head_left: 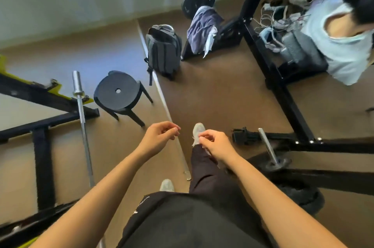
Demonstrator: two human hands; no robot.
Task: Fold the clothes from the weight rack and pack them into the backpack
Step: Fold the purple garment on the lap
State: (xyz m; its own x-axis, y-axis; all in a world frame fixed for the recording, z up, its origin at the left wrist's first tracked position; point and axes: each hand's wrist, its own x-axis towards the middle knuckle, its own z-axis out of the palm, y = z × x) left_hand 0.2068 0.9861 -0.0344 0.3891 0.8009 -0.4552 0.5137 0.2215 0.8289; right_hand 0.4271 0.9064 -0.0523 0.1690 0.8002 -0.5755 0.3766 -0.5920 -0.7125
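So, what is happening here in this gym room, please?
A person stands with both arms out in front. The left hand and the right hand have loosely curled fingers and hold nothing. The clothes hang bunched on the black weight rack ahead, not yet picked up. The grey backpack stands upright on the floor just left of them. A second person is at the right.

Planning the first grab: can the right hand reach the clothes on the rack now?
Probably not yet: the right hand hovers near the body, the clothes hang far ahead. Bare floor between, so walking closer should do.
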